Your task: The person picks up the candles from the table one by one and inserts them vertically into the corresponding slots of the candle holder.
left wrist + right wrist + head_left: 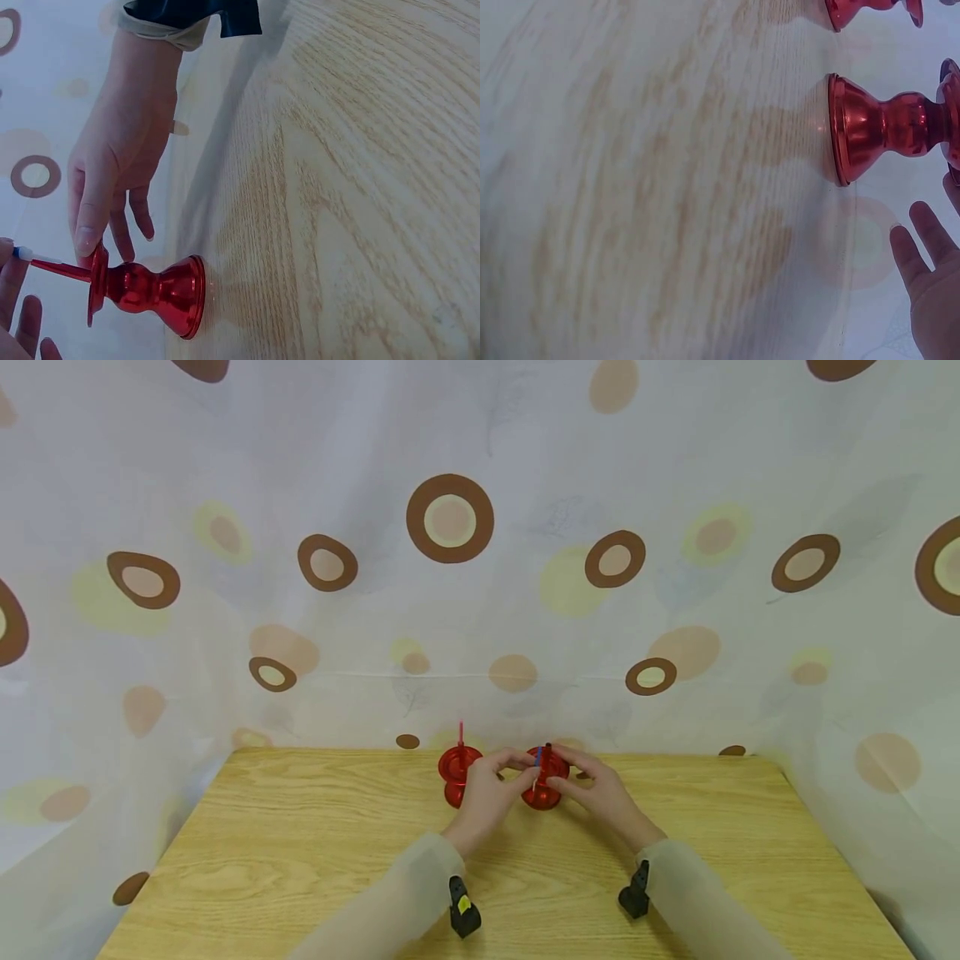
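Two shiny red candlesticks stand upright on the table. In the head view, a pink candle [461, 732] rises from the left candlestick [453, 767]. My left hand [491, 789] pinches a slim blue-and-white stick [538, 757], perhaps a candle, beside the stem of the right candlestick [556, 766]. Thumb and index finger of my right hand [606, 789] hold that candlestick at its dish, one nearer and one farther. The left wrist view shows the stick's white part [26, 253] close to the candlestick's narrow red top [60, 268]. Whether they touch, I cannot tell.
The wooden table [315, 852] reaches back to a patterned cloth [525, 610], which hangs behind and at both sides. Both candlesticks stand near the table's far edge. A small black device [636, 893] is strapped to each wrist.
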`<state>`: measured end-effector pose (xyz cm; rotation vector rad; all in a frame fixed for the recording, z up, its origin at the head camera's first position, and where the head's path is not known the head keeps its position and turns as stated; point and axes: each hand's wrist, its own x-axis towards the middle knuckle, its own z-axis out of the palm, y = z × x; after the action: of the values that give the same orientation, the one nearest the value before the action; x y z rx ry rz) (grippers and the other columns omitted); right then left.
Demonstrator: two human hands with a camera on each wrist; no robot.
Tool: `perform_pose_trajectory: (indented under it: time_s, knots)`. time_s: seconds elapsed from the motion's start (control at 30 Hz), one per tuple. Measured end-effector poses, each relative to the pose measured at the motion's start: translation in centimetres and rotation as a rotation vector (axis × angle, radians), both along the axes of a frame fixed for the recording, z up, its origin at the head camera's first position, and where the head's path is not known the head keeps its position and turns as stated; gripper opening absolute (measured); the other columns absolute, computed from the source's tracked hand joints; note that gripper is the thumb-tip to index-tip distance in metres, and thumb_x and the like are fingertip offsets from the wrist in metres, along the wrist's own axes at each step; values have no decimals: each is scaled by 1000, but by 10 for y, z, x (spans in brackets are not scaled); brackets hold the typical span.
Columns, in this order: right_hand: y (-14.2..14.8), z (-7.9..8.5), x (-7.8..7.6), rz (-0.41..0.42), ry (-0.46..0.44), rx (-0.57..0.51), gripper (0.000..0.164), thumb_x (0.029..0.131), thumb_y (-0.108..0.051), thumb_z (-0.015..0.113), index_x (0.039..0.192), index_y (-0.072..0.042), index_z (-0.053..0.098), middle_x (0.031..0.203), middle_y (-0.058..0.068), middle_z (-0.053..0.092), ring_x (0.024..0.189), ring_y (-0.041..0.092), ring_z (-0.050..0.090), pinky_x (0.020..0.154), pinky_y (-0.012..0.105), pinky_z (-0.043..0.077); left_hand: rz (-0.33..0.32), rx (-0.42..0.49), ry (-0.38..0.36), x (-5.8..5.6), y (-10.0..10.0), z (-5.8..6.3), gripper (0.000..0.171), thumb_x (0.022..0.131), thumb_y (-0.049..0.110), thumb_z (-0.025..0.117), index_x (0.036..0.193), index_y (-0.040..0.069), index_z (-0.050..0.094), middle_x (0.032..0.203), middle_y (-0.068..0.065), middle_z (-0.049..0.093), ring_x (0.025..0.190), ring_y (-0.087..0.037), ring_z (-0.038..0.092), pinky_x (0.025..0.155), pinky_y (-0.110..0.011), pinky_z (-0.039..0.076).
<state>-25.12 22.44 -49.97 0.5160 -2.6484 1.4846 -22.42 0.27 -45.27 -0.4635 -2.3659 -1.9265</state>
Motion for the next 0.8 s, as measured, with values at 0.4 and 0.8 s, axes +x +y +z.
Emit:
perform_pose_trajectory:
  time_s: [0.4,0.8]
  knots:
    - [-1,1,1,-1,14,0,55,99,-26,74,150,-14,58,151,11,57,134,36,54,101,53,48,14,-23,20,-10,3,4,17,98,23,76,108,9,79,100,4,76,103,-13,65,92,-43,47]
    - [-2,1,1,-1,2,9,56,99,-25,74,151,-13,57,151,11,57,132,36,55,100,50,48,7,3,17,-17,8,9,20,98,27,75,108,10,80,103,5,76,108,-14,64,98,-45,48]
